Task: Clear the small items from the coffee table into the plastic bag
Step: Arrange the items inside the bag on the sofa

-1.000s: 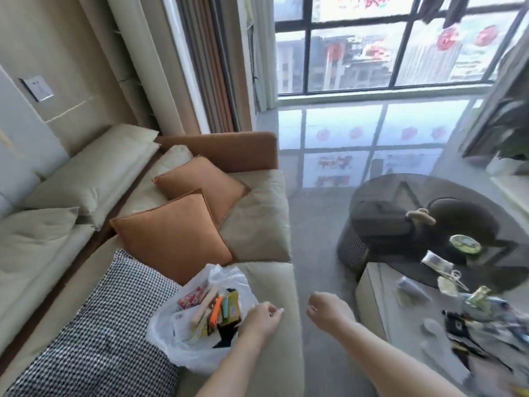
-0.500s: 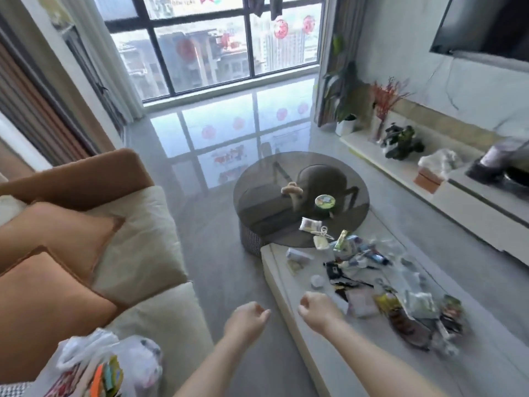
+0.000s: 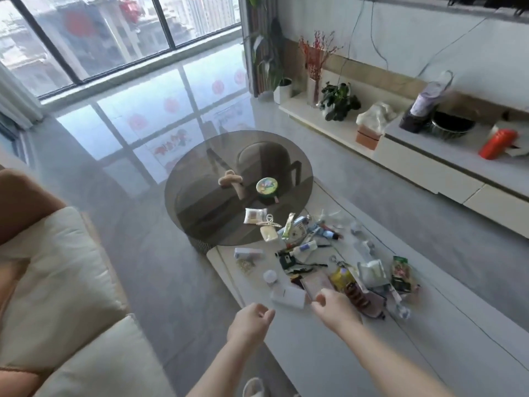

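Hovering empty, right hand (image 3: 333, 308) grip — small items (image 3: 312, 253) just beyond.

We have turned away from the sofa, so the plastic bag has left the frame. Our right hand (image 3: 336, 308) has reached over the coffee table (image 3: 329, 353) to the clutter at lower centre; our left hand (image 3: 252, 322) has moved up beside it, empty.

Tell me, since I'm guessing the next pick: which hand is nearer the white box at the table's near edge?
Right. The right hand hovers just right of the white box, almost touching it. The left hand hangs lower-left of it, off the table edge.
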The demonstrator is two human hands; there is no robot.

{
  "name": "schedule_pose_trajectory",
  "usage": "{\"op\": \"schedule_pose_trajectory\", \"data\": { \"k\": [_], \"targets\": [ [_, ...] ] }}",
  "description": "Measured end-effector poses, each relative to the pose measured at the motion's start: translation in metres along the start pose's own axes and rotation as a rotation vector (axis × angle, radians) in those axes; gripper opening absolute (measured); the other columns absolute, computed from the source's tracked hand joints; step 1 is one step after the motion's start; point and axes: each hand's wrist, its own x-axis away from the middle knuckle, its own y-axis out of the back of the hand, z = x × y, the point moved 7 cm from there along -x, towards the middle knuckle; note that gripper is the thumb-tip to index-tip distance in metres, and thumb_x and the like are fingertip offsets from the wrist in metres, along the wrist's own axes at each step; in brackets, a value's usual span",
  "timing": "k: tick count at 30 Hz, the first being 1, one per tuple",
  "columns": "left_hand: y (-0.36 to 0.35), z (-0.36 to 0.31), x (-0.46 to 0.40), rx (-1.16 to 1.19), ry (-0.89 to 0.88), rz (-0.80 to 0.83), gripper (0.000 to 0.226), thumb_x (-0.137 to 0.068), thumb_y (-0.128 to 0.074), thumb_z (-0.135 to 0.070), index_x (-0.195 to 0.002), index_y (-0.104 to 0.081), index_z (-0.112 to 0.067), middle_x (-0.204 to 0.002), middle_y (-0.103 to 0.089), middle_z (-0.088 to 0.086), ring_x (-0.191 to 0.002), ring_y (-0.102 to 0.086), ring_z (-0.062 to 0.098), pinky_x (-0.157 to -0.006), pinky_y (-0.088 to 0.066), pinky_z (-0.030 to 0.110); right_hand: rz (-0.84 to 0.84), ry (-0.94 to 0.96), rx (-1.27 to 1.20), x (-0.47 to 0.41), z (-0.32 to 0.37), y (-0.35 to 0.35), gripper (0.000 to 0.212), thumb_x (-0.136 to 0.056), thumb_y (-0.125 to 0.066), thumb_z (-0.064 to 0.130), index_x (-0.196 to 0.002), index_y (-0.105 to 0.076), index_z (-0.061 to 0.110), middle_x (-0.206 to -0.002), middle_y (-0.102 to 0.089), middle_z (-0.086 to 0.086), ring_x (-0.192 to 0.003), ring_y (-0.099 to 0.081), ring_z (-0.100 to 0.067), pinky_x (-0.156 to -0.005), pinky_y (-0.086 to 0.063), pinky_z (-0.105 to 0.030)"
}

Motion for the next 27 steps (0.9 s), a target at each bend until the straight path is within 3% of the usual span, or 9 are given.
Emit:
{"op": "schedule_pose_trajectory", "data": {
  "k": [5,9,11,18,24,27],
  "targets": [
    [-0.014,-0.011,-0.053,0.019,0.007,0.036,0.035,-0.092,-0.050,-0.045,-0.117,-0.059,-0.023,-0.117,-0.064,-0.005,-0.106,-0.059,0.012,-0.087,-0.048,0.026,0.005,-0.134,-0.116,-0.037,-0.031,0.000,0.023,-0.087,-0.054,0.029,-0.106,-0.063,0.021,-0.113,-0.066,-0.003,-0.105,-0.060,-0.022,-0.085,-0.047,-0.028],
    [-0.023,-0.007,-0.109,0.034,0.026,0.056,0.043,-0.093,-0.050,-0.043,-0.130,-0.050,-0.021,-0.125,-0.059,0.001,-0.110,-0.057,0.015,-0.086,-0.046,0.027,-0.008,-0.224,-0.191,-0.075,-0.042,-0.012,0.011,-0.085,-0.058,0.028,-0.095,-0.055,0.025,-0.106,-0.064,-0.002,-0.097,-0.058,-0.021,-0.082,-0.045,-0.028],
    [-0.029,-0.003,-0.140,0.049,0.062,0.076,0.046,-0.092,-0.050,-0.044,-0.132,-0.047,-0.021,-0.127,-0.057,0.002,-0.110,-0.057,0.016,-0.088,-0.049,0.030,0.000,-0.257,-0.211,-0.097,-0.048,-0.024,0.015,-0.086,-0.058,0.028,-0.099,-0.056,0.024,-0.107,-0.063,-0.002,-0.096,-0.056,-0.020,-0.079,-0.043,-0.026],
    [-0.065,0.019,-0.233,0.059,0.131,0.132,0.049,-0.094,-0.049,-0.042,-0.137,-0.041,-0.018,-0.131,-0.055,0.004,-0.109,-0.057,0.017,-0.077,-0.045,0.025,0.069,-0.337,-0.223,-0.175,-0.066,-0.078,0.043,-0.087,-0.061,0.031,-0.127,-0.054,0.017,-0.126,-0.058,-0.004,-0.114,-0.054,-0.021,-0.090,-0.042,-0.026],
    [-0.101,0.037,-0.298,0.049,0.121,0.102,0.056,-0.092,-0.055,-0.035,-0.142,-0.034,-0.020,-0.140,-0.040,0.007,-0.118,-0.051,0.020,-0.088,-0.043,0.027,0.035,-0.398,-0.143,-0.235,-0.100,-0.113,0.048,-0.087,-0.061,0.035,-0.131,-0.048,0.020,-0.135,-0.046,-0.007,-0.119,-0.049,-0.027,-0.095,-0.043,-0.034],
    [-0.118,0.044,-0.326,0.046,0.116,0.084,0.058,-0.090,-0.058,-0.032,-0.142,-0.032,-0.025,-0.141,-0.034,0.008,-0.114,-0.052,0.024,-0.092,-0.051,0.037,-0.013,-0.428,-0.089,-0.258,-0.120,-0.124,0.054,-0.084,-0.064,0.035,-0.133,-0.045,0.019,-0.138,-0.043,-0.008,-0.126,-0.041,-0.029,-0.100,-0.039,-0.036]
  ]
}}
